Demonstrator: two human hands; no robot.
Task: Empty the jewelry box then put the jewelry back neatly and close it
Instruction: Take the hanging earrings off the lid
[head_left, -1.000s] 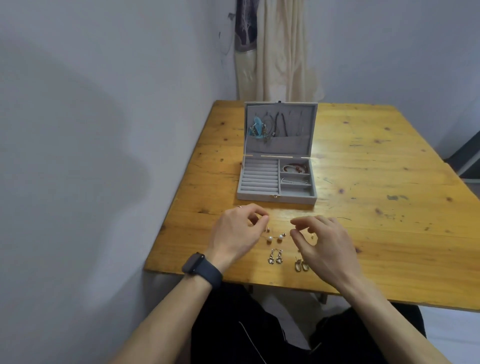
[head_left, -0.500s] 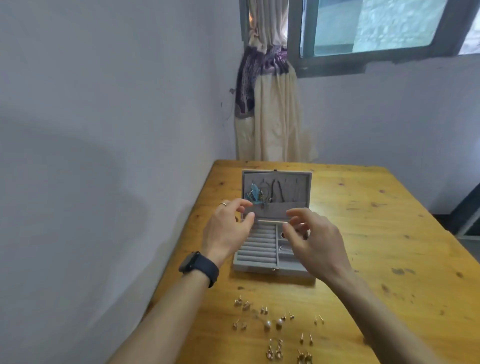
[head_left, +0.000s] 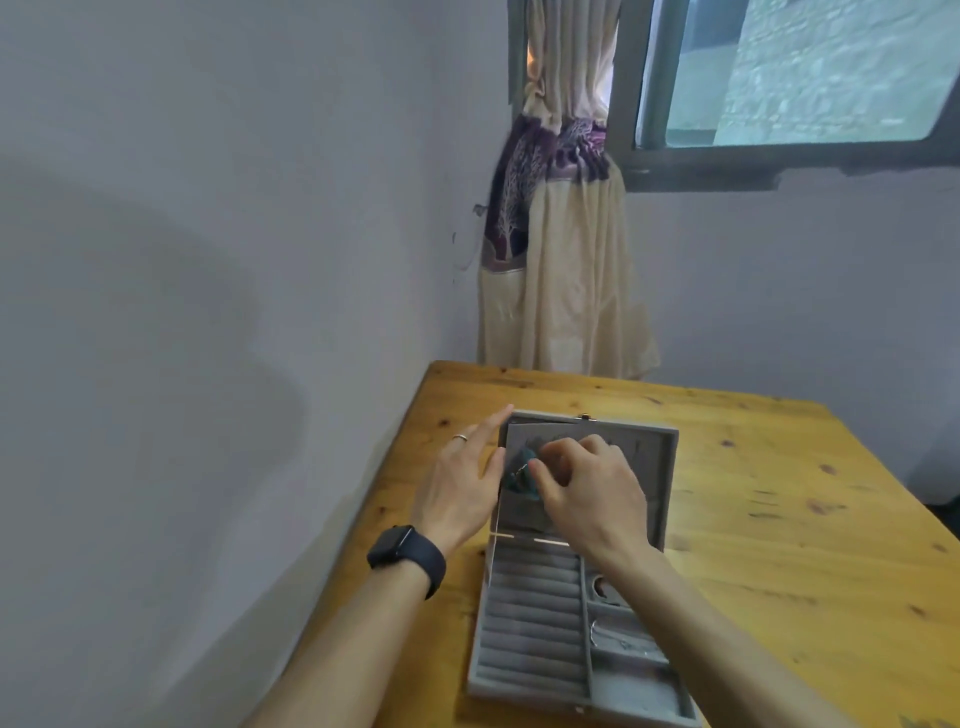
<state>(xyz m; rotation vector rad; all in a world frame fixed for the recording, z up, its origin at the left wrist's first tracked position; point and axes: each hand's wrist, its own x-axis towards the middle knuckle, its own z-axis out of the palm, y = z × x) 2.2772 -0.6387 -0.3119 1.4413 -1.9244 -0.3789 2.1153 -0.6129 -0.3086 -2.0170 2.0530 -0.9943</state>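
The jewelry box (head_left: 524, 571) sits on the counter (head_left: 779, 519) near its left edge, lid (head_left: 654, 467) upright behind the tray (head_left: 535, 634). The left hand (head_left: 460, 483) lies against the lid's left side; the right hand (head_left: 587, 488) is before its inner face, fingers (head_left: 566, 452) pinching hanging jewelry (head_left: 519, 480) there.
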